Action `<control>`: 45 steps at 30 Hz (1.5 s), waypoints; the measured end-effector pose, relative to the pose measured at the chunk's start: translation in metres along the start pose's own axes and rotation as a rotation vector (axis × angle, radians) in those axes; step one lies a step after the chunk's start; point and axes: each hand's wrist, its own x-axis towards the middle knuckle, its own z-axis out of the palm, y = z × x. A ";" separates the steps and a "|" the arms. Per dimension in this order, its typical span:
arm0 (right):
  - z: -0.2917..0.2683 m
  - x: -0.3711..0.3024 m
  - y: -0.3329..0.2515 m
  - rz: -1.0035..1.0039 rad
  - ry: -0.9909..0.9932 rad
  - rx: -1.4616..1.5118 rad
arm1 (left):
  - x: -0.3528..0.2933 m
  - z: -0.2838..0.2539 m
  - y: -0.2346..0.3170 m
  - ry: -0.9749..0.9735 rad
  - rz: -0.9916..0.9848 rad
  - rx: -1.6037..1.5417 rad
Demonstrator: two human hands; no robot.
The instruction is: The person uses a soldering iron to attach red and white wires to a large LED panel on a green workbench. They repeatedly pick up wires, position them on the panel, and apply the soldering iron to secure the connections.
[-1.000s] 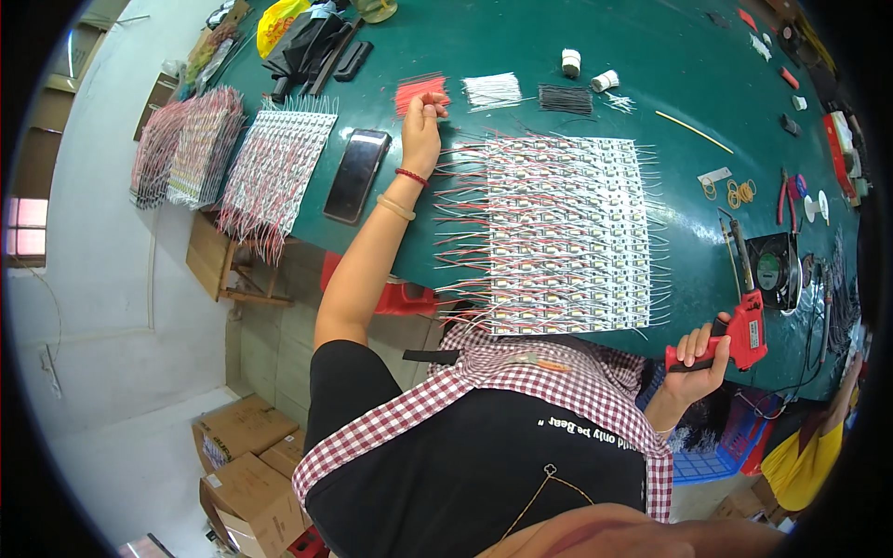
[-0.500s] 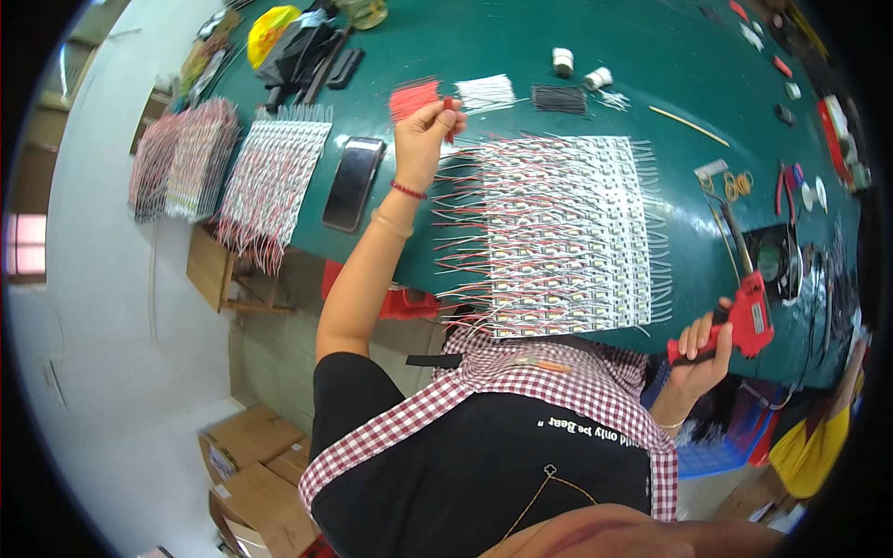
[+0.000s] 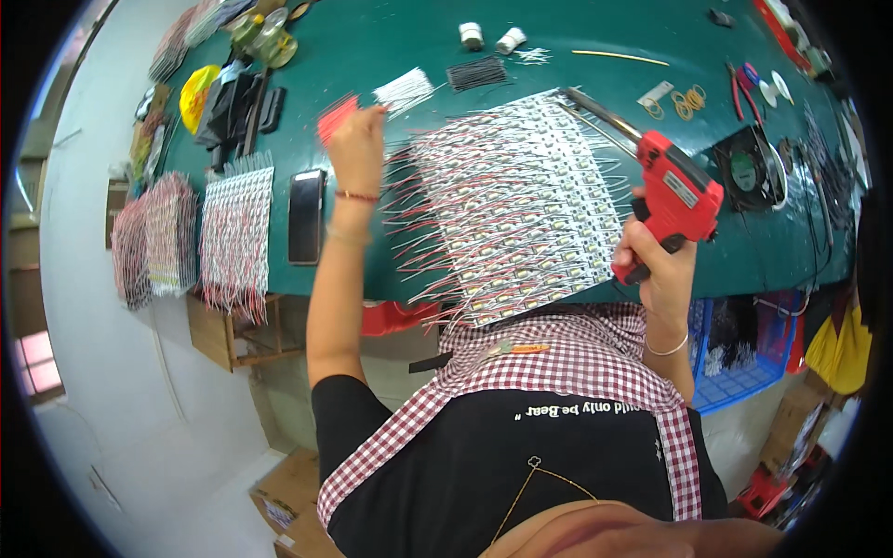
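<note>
My right hand (image 3: 657, 265) is wrapped round the grip of a red soldering gun (image 3: 677, 191). The gun's long metal barrel reaches up and left, its tip over the far edge of a white circuit-board panel (image 3: 521, 205). Rows of small components cover that panel, and red and white wires stick out along its left side. Left of the panel, my left hand (image 3: 358, 144) is closed, slightly blurred, with a bit of red wires at its fingertips. It partly covers a pile of red wires (image 3: 337, 116) on the green table. White wires (image 3: 406, 91) and black wires (image 3: 476, 74) lie farther right.
A phone (image 3: 306, 216) and stacked wired panels (image 3: 237, 232) are at the left. Two small white spools (image 3: 472, 36) stand at the back. A fan (image 3: 749, 167), pliers (image 3: 742, 93) and rubber bands (image 3: 688, 100) lie right. A blue crate (image 3: 744, 367) sits below the table edge.
The view has shifted. My right hand has raised the soldering gun and swung its tip left, over the panel's far edge. My left hand has turned, back upward, beside the red wires.
</note>
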 end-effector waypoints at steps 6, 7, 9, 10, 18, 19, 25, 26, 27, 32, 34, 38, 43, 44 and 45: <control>-0.010 -0.004 0.006 0.023 0.062 0.023 | -0.010 0.016 -0.090 0.026 0.017 0.222; -0.012 -0.005 0.007 0.016 0.064 0.026 | -0.010 0.018 -0.090 0.029 0.029 0.229; -0.016 -0.007 0.007 0.003 0.070 0.035 | -0.010 0.020 -0.089 0.045 0.034 0.219; -0.018 -0.006 0.007 -0.009 0.076 0.037 | -0.009 0.021 -0.088 0.043 0.030 0.217; -0.025 -0.003 0.005 -0.021 0.091 0.013 | -0.012 0.023 -0.088 0.036 0.023 0.253; -0.024 -0.003 0.006 -0.021 0.091 0.018 | -0.012 0.023 -0.088 0.029 0.019 0.254; -0.026 -0.005 0.011 -0.034 0.088 0.038 | -0.015 0.022 -0.096 0.018 0.055 0.261; -0.026 -0.006 0.012 -0.045 0.093 0.036 | -0.016 0.025 -0.098 0.024 0.060 0.260; -0.025 -0.007 0.013 -0.008 0.104 0.021 | -0.016 0.027 -0.102 0.030 0.069 0.256; -0.045 -0.004 0.007 0.080 0.208 -0.019 | 0.001 0.021 -0.078 -0.080 0.145 0.045; -0.047 0.005 0.005 0.101 0.128 -0.023 | -0.012 0.020 -0.073 -0.041 -0.063 -0.239; -0.051 0.001 -0.014 0.066 0.018 -0.040 | -0.013 0.006 -0.067 -0.028 0.020 0.114; -0.058 -0.006 -0.003 0.030 0.041 0.010 | -0.017 0.009 -0.052 -0.169 -0.047 0.122; -0.058 -0.006 -0.001 0.027 0.039 0.010 | -0.021 0.012 -0.059 -0.186 -0.020 0.148; -0.058 -0.007 -0.003 0.031 0.040 0.011 | -0.023 0.015 -0.065 -0.204 0.006 0.174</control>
